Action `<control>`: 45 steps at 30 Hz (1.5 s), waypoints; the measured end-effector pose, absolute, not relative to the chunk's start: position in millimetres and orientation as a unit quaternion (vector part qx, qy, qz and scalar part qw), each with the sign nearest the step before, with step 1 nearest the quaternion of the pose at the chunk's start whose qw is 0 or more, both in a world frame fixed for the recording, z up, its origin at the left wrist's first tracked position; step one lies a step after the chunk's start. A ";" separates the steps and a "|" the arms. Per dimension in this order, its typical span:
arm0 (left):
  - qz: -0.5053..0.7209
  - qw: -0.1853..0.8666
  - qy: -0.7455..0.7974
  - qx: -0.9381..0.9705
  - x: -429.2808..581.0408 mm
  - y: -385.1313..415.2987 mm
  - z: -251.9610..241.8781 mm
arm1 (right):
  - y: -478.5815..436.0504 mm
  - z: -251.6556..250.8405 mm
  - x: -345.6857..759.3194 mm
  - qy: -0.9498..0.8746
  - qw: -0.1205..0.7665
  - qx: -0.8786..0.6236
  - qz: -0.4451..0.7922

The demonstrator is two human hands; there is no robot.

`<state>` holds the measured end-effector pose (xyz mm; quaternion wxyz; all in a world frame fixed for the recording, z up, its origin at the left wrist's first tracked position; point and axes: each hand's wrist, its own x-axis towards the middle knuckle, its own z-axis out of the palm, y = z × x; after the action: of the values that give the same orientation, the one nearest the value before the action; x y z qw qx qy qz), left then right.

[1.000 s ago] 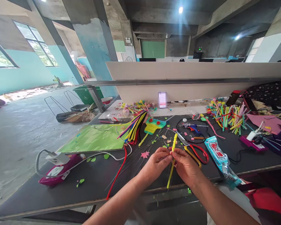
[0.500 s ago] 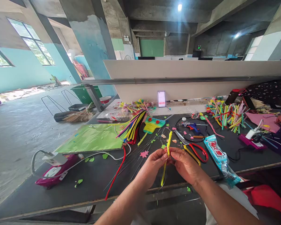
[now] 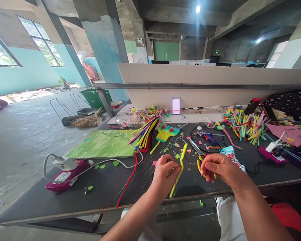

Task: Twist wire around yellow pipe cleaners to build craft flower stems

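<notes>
My left hand [image 3: 165, 172] pinches a yellow pipe cleaner [image 3: 181, 160] near its middle and holds it slanted above the black table [image 3: 35, 204]. About a hand's width to the right, my right hand [image 3: 218, 167] is off the pipe cleaner, its fingers curled in a pinch. What it holds, if anything, is too thin to make out. Behind the right hand lie scissors [image 3: 199, 164] with yellow and red handles, mostly hidden. Thin wires and a red pipe cleaner [image 3: 127, 182] lie to the left of my hands.
A green sheet [image 3: 102, 144], a pink power strip [image 3: 64, 174] with its cable, a bundle of pipe cleaners [image 3: 145, 132], a blue glue gun [image 3: 208, 136], a blue packet [image 3: 231, 152] and a heap of coloured stems [image 3: 243, 124] lie about. A phone [image 3: 176, 105] stands against the partition.
My right hand has let go of the yellow pipe cleaner and moved right. The left hand keeps the pipe cleaner, now tilted with its lower end to the left.
</notes>
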<state>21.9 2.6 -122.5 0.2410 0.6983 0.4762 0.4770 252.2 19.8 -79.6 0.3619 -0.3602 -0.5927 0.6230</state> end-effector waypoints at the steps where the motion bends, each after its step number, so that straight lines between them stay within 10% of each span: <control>1: 0.463 0.214 0.475 0.717 22.0 -0.3 -121.0 | 15.0 -77.0 247.6 -0.572 0.400 -0.357 0.621; 19: 0.448 0.558 0.407 0.567 39.5 -36.5 -135.7 | -0.9 -99.7 204.5 -0.791 0.321 -0.401 0.333; 30: 0.444 0.269 0.481 0.707 31.8 -47.2 -144.7 | 4.3 -116.5 199.8 -0.675 0.249 -0.424 0.551; 45: 0.480 0.102 0.447 0.748 28.3 -50.4 -155.2 | -16.1 -117.3 174.6 -0.623 0.369 -0.510 0.465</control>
<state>28.3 -50.4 -155.2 0.1015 0.7478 0.4471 0.4802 174.6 -16.1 -117.3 0.3687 -0.5103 -0.6226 0.4649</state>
